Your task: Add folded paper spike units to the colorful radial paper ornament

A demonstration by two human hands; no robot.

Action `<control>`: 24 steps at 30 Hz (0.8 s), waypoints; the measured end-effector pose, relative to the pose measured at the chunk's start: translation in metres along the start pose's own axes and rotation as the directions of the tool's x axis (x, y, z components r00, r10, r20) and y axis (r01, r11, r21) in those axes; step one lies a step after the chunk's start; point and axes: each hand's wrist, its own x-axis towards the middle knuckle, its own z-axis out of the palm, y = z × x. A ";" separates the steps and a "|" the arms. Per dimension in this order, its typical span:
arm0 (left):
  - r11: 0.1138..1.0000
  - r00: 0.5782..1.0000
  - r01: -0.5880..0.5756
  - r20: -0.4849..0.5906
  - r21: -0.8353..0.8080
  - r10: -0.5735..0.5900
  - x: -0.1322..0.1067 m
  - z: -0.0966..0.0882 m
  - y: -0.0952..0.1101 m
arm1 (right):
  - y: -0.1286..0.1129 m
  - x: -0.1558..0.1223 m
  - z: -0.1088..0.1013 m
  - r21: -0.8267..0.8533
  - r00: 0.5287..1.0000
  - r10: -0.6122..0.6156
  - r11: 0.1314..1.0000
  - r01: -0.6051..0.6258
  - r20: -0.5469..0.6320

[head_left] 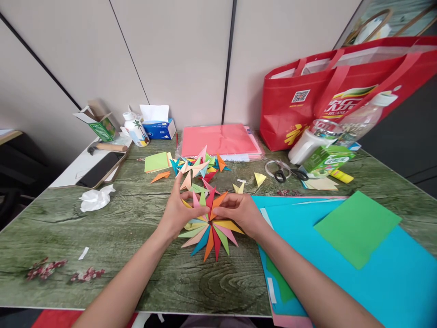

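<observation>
A many-pointed paper star [216,241] of folded pieces in several colours is held just above or on the table, in front of me; I cannot tell which. My left hand [179,207] pinches its upper left part, thumb on the inner points. On the upper right, my right hand [241,212] pinches the star by an orange point [217,203], thumb near the centre. The two thumbs almost meet. Directly behind the star lies a heap of loose folded paper pieces [201,166], with a cream folded piece [260,179] off to its right.
Blue paper sheets [293,228] and a green square [358,228] cover the right side. Scissors [290,174], a red bag [287,105] and a white jar [307,148] stand or lie behind. At left are a phone [100,169], a hammer [111,146] and a crumpled tissue [97,198].
</observation>
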 end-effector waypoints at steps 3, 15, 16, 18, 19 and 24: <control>1.000 1.000 0.000 0.008 0.000 0.000 0.001 0.000 -0.001 | -0.001 0.000 0.000 -0.023 1.000 -0.021 1.000 0.021 0.010; 0.999 1.000 0.010 -0.006 -0.045 -0.010 0.002 -0.001 -0.007 | -0.001 0.002 0.007 -0.081 0.997 -0.060 0.995 0.056 -0.042; 0.999 1.000 0.009 -0.013 -0.049 -0.010 0.002 -0.001 -0.006 | -0.001 0.003 0.008 -0.087 0.996 -0.071 0.994 0.067 -0.050; 0.999 1.000 0.011 -0.025 -0.052 -0.013 0.003 -0.001 -0.006 | 0.000 0.003 0.008 -0.095 0.993 -0.101 0.991 0.095 -0.054; 0.998 0.999 0.014 -0.028 -0.055 -0.016 0.003 -0.001 -0.006 | 0.001 0.004 0.008 -0.094 0.993 -0.109 0.990 0.105 -0.043; 0.998 0.999 0.011 -0.035 -0.057 -0.013 0.002 0.001 -0.005 | 0.006 0.005 0.004 -0.104 0.995 -0.089 0.990 0.094 0.051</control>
